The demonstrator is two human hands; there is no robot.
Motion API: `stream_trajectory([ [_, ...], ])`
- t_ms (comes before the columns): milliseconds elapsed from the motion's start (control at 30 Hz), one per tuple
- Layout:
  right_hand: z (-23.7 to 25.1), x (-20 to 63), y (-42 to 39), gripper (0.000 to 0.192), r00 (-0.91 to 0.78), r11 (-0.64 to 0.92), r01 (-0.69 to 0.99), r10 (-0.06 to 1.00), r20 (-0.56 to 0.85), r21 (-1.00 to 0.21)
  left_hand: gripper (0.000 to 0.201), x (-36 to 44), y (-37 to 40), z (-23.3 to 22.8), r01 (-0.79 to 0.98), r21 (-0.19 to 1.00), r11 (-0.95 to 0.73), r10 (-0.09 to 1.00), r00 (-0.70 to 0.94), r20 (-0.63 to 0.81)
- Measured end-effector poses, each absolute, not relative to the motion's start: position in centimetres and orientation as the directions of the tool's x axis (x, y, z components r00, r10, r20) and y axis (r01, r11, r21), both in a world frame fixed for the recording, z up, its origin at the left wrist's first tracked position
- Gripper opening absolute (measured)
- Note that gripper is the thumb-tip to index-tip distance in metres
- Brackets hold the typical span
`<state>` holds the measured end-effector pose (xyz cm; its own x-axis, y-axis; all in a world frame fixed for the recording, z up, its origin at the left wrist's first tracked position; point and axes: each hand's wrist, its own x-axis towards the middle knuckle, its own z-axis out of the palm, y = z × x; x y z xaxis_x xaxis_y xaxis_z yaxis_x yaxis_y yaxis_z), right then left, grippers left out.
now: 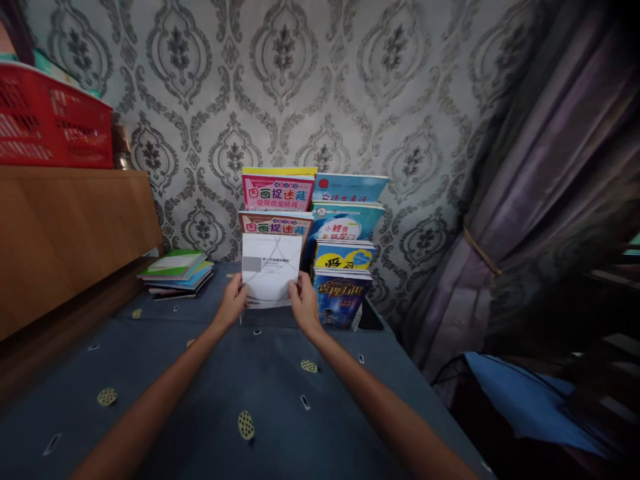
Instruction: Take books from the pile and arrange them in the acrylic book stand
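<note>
Blue patterned cloth [210,400] meets damask wallpaper [350,87].

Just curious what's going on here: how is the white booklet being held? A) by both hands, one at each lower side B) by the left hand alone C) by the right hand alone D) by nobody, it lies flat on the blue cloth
A: the left hand and the right hand each grip a lower side of the white booklet, which stands upright in front of the tiered books.
</note>
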<state>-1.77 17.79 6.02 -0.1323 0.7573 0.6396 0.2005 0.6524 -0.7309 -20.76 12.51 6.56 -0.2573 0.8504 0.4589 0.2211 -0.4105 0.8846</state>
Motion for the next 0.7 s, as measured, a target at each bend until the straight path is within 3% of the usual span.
stream_trajectory([
  [233,11.4,-2.8,21.1,0.033,-0.138,0.717,0.255,0.691,0.71,-0.649,0.036,-21.9,15.5,11.5,0.235,0.864,-0.446,0.824,-0.27,0.499],
  [433,15.0,-3.1,23.2,0.017,-0.09,0.76,0.33,0.615,0.783,-0.559,0.025,-22.0,17.9,15.3,0.315,0.783,-0.536,0.744,-0.263,0.614],
  [600,15.8,-3.0,24.3,0.011,-0.079,0.785,0.343,0.572,0.817,-0.516,0.015,-22.3,18.7,16.5,0.653,0.635,-0.413,0.678,-0.245,0.693],
  [700,15.5,-3.0,24.8,0.011,-0.097,0.797,0.321,0.566,0.819,-0.512,0.015,-22.5,18.7,16.4,0.756,0.572,-0.318,0.669,-0.249,0.7],
])
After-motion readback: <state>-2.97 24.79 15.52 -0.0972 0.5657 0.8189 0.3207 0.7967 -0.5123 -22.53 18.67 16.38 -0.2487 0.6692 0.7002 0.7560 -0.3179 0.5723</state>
